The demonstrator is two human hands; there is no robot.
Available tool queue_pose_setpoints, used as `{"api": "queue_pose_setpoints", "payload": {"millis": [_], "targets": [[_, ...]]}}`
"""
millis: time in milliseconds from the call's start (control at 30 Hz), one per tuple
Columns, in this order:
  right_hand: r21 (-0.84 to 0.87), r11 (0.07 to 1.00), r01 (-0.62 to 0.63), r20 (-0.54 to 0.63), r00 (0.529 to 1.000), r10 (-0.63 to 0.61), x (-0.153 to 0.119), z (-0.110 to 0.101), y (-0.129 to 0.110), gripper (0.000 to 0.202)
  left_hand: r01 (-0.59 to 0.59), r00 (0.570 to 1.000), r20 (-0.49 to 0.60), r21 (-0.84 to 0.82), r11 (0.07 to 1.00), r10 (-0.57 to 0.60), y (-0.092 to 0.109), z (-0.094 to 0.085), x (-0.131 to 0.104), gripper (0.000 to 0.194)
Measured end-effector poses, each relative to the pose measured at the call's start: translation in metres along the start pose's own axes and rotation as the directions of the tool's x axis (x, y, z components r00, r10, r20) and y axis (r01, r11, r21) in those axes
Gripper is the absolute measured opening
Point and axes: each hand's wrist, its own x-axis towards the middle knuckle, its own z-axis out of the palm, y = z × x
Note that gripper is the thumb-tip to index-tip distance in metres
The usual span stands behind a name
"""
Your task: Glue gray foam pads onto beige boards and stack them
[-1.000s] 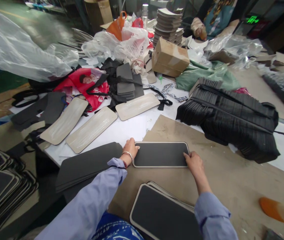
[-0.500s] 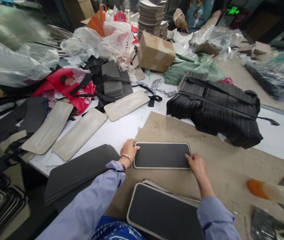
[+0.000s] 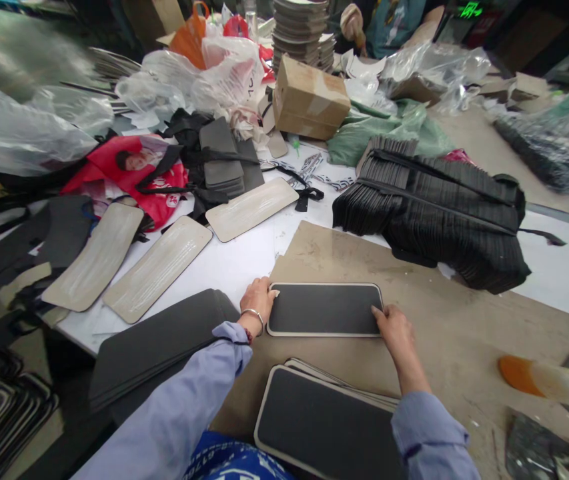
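Between my hands is a dark grey rectangular panel (image 3: pixel 323 310) with rounded corners and a pale border. My left hand (image 3: pixel 258 303) grips its left end, thumb on the top face. On the right end, my right hand (image 3: pixel 395 328) pinches the edge with the thumb above; its other fingers are partly hidden. Nearer to me lies a small stack of similar bordered panels (image 3: pixel 329 420). To the left of my left forearm is a pile of plain dark grey sheets (image 3: pixel 159 340). Three beige glue-smeared pieces (image 3: pixel 159 270) lie farther off to the left.
A strapped bundle of black pieces (image 3: pixel 434 213) sits at the back right. A bottle with amber contents (image 3: pixel 544 379) lies at the right. Behind are a cardboard box (image 3: pixel 310 99), plastic bags (image 3: pixel 229 70) and a red bag (image 3: pixel 124 167). A co-worker (image 3: pixel 394 27) is across the table.
Both hands keep hold of the bordered panel in nearly the same place. The view has shifted very slightly; nothing else has visibly moved.
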Motion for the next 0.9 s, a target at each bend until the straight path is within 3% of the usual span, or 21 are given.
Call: {"api": "queue_pose_setpoints", "payload": {"millis": [367, 500, 600, 700, 767, 900], "targets": [[0.026, 1.000, -0.016, -0.020, 1.000, 0.016, -0.003, -0.003, -0.003, 0.027, 0.022, 0.996, -0.085, -0.050, 0.999, -0.026, -0.006, 0.013, 0.001, 0.014], [0.030, 0.999, -0.018, -0.020, 1.000, 0.019, -0.002, -0.002, -0.002, 0.028, -0.047, 0.973, -0.225, 0.060, 0.997, 0.059, -0.006, 0.016, -0.008, 0.024], [0.039, 0.999, -0.018, -0.014, 1.000, 0.019, -0.002, -0.001, -0.002, 0.029, -0.295, 0.911, -0.245, 0.175, 0.939, 0.332, -0.008, 0.020, -0.019, 0.029], [0.052, 0.998, -0.018, -0.013, 1.000, 0.019, -0.003, -0.001, -0.003, 0.029, -0.603, 0.768, -0.135, 0.180, 0.778, 0.626, -0.017, 0.030, -0.029, 0.053], [0.060, 0.998, -0.021, -0.015, 1.000, 0.022, -0.003, -0.001, -0.002, 0.029, -0.692, 0.701, -0.057, 0.187, 0.697, 0.711, -0.024, 0.037, -0.034, 0.067], [0.070, 0.997, -0.022, -0.020, 1.000, 0.024, -0.003, 0.000, -0.002, 0.029, -0.689, 0.705, -0.010, 0.227, 0.688, 0.709, -0.032, 0.048, -0.038, 0.068]]}}
